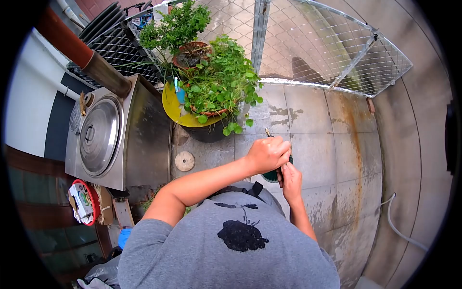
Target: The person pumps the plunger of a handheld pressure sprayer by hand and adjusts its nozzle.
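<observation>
Both of my hands are close together in front of my body, above the tiled floor. My left hand (269, 154) is closed in a fist on a slim dark tool with a brass-coloured tip (267, 132), which sticks out past the knuckles. Just below it, my right hand (291, 180) is closed with fingers curled round a dark part of what looks like the same thing. A dark green, ribbed part (271, 177) shows between and under the hands. Most of the tool is hidden by my fingers, so its kind cannot be made out.
Leafy potted plants (216, 86) stand ahead on a yellow round top (174, 107). To the left is a steel stove (144, 139) with a lidded pot (100, 136) and pipe. A wire-mesh gate (313, 48), a round stone disc (185, 161), a red basin (94, 204) and a pale hose (404, 233) surround me.
</observation>
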Demonstrator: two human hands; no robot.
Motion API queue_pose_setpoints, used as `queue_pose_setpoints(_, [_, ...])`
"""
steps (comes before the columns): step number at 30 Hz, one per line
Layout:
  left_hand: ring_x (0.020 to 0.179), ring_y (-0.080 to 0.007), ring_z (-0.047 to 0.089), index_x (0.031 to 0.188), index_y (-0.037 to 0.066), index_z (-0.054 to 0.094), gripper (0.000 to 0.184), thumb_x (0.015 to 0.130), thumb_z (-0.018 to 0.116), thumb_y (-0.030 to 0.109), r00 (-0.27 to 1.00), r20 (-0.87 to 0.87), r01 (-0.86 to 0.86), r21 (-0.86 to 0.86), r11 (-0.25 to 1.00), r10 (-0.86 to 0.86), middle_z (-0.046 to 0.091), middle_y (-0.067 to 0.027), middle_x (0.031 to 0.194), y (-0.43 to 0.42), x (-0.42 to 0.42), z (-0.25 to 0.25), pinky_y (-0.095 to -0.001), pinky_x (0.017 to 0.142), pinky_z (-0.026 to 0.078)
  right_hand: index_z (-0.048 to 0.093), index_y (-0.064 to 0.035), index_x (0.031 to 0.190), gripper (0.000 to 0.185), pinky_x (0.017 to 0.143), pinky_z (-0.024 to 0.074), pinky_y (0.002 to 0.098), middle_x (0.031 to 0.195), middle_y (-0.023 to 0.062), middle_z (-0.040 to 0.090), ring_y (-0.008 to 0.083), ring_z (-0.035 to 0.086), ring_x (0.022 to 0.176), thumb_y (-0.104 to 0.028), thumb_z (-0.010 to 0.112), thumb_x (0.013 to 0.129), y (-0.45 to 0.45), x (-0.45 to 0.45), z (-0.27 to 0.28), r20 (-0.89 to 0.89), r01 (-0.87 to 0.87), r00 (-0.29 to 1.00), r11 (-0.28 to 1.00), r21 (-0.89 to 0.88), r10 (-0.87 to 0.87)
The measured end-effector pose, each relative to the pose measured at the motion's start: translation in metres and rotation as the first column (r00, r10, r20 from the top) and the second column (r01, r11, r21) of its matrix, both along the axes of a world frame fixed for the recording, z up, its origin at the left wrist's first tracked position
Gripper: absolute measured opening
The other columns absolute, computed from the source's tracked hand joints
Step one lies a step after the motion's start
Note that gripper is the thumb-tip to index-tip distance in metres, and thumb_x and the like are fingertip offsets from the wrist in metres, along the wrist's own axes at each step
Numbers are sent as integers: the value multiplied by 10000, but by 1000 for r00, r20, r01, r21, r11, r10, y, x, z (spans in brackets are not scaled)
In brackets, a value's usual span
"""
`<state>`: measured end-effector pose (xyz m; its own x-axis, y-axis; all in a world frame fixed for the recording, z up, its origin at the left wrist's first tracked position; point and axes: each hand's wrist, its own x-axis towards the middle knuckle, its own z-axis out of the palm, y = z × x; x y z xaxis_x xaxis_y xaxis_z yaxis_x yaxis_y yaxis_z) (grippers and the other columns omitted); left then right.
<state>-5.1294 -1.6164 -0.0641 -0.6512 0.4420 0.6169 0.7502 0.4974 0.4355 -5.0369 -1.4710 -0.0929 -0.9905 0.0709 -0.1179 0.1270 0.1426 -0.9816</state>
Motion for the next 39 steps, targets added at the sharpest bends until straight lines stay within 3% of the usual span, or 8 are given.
queue_pose_setpoints(9, [562, -266, 605, 746, 94, 554, 201, 855, 679, 207, 999, -42, 27, 4, 1000, -27, 535, -69, 665, 5, -10, 9, -396, 495, 492, 513, -34, 742, 355, 455, 343, 292, 550, 6, 490, 84, 429, 473, -226, 518, 1040, 4, -4, 6, -38, 44, 998, 996, 81, -41])
queue_pose_setpoints(17, [545, -276, 587, 724, 86, 542, 206, 854, 667, 186, 995, -103, -2, 105, 994, 13, 529, -78, 650, 0, -22, 48, -401, 482, 473, 538, -52, 768, 346, 429, 317, 262, 569, -17, 481, 64, 397, 452, -238, 488, 1056, 8, 0, -10, 19, 44, 999, 996, 75, -46])
queue_pose_setpoints(21, [541, -283, 580, 724, 85, 535, 194, 849, 655, 173, 998, -61, -24, 114, 993, 31, 523, -81, 658, -1, -16, 38, -408, 479, 465, 561, -34, 768, 324, 447, 336, 275, 571, -10, 505, 65, 425, 473, -218, 528, 1032, 8, 4, -9, 42, 57, 997, 998, 2, -57])
queue_pose_setpoints(30, [564, -289, 598, 752, 87, 540, 177, 845, 660, 178, 1000, -5, -4, 95, 996, 5, 530, -84, 687, 10, -9, 7, -416, 481, 479, 533, -41, 737, 341, 455, 337, 274, 579, -8, 513, 59, 422, 486, -205, 526, 1036, 2, -5, 20, -88, 47, 995, 997, 58, -42])
queue_pose_setpoints(33, [566, -290, 601, 758, 91, 545, 178, 844, 667, 188, 1000, 15, 10, 56, 998, -11, 532, -84, 691, 8, -9, 2, -416, 481, 480, 532, -40, 742, 342, 447, 327, 272, 574, -5, 507, 58, 413, 477, -208, 522, 1040, 3, -4, 11, 11, 47, 999, 999, -20, -47])
queue_pose_setpoints(39, [571, -292, 605, 761, 95, 544, 190, 860, 660, 207, 1000, 20, 6, 61, 998, -8, 536, -86, 699, 15, -6, 4, -414, 482, 482, 523, -41, 743, 348, 431, 312, 266, 572, -8, 503, 54, 403, 457, -210, 508, 1048, 8, -3, 11, -3, 33, 999, 999, -13, -33])
